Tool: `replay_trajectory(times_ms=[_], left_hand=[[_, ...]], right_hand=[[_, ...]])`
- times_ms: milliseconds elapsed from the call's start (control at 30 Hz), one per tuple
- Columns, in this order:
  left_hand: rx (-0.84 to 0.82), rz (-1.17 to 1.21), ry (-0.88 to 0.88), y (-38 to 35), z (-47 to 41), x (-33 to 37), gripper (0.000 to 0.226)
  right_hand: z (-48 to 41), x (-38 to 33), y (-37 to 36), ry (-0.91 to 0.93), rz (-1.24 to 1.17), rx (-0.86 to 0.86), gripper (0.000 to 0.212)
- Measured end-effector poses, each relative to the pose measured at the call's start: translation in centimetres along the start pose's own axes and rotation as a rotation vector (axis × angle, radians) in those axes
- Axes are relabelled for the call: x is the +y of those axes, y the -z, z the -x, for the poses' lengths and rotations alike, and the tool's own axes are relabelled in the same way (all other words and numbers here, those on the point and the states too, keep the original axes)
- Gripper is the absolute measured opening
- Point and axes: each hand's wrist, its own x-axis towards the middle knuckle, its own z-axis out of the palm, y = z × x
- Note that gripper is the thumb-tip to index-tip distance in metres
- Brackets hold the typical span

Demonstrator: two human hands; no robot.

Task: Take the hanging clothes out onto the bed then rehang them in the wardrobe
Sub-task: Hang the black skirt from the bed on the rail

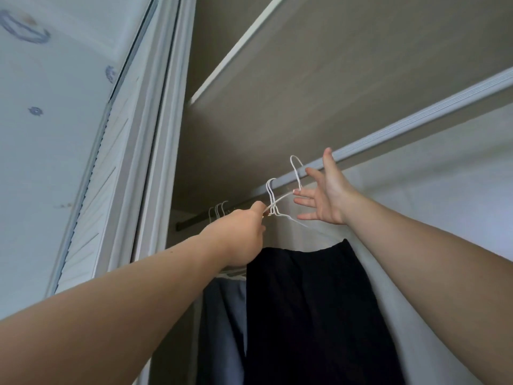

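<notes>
A black garment [302, 307] hangs on a white wire hanger [296, 173] whose hook is tilted up beside the wardrobe rail [202, 216]. My left hand [238, 232] is shut on the hanger's wire near the neck. My right hand [324, 195] is open with fingers spread, a fingertip touching the hanger just under its hook. Two more white hooks [270, 190] sit over the rail next to it. A blue-grey garment [224, 329] hangs to the left of the black one, partly hidden behind my left arm.
Several other white hanger hooks [219, 209] hang further left on the rail. A shelf [305, 87] lies above the rail. The white louvred wardrobe door [105, 190] stands open at left. A sliding-door track [416, 120] runs diagonally at right.
</notes>
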Motion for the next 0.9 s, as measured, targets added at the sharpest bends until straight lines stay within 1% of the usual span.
replay_trajectory(times_ms=[233, 333, 433, 500, 533, 567, 600, 667, 700, 733, 800, 833, 900], left_hand=[[-0.033, -0.16, 0.033, -1.9, -0.1, -1.8, 0.021], [0.012, -0.216, 0.042, -2.3, -0.4, -2.3, 0.023], [0.081, -0.329, 0.014, -2.8, -0.6, -2.7, 0.03], [0.113, -0.34, 0.011, -3.2, -0.8, -2.8, 0.035], [0.111, -0.322, 0.016, -3.3, -0.8, -2.9, 0.038], [0.097, -0.298, 0.026, -3.4, -0.9, -2.9, 0.041], [0.076, -0.275, 0.041, -3.5, -1.0, -2.8, 0.044], [0.039, -0.23, 0.099, -3.7, -1.2, -2.5, 0.046], [0.022, -0.21, 0.143, -3.7, -1.3, -2.3, 0.046], [0.001, -0.19, 0.186, -3.7, -1.4, -2.2, 0.047], [-0.038, -0.138, 0.245, -3.7, -1.6, -2.2, 0.049], [-0.048, -0.122, 0.252, -3.7, -1.7, -2.1, 0.049], [-0.034, -0.137, 0.227, -3.7, -1.6, -2.1, 0.047]], right_hand=[[-1.4, 3.4, 0.3, -0.062, -0.04, 0.004, 0.097], [-2.1, 4.0, 0.1, -0.073, -0.046, -0.004, 0.097], [-2.2, 4.4, -1.0, -0.098, -0.026, -0.019, 0.096], [-2.2, 4.7, -1.6, -0.099, -0.005, -0.004, 0.093], [-2.0, 4.9, -1.8, -0.081, 0.037, 0.024, 0.09], [-1.9, 5.2, -1.9, -0.033, 0.135, 0.082, 0.083], [-1.9, 5.6, -1.7, 0.044, 0.278, 0.169, 0.073], [-2.1, 6.6, -1.1, 0.239, 0.587, 0.402, 0.067], [-2.4, 7.2, -0.8, 0.287, 0.653, 0.434, 0.065], [-2.6, 7.7, -0.6, 0.283, 0.654, 0.395, 0.066], [-3.0, 8.6, -0.9, 0.19, 0.572, 0.229, 0.071], [-3.1, 8.9, -1.3, 0.128, 0.544, 0.152, 0.074], [-3.3, 9.4, -2.3, 0.048, 0.536, 0.089, 0.08]])
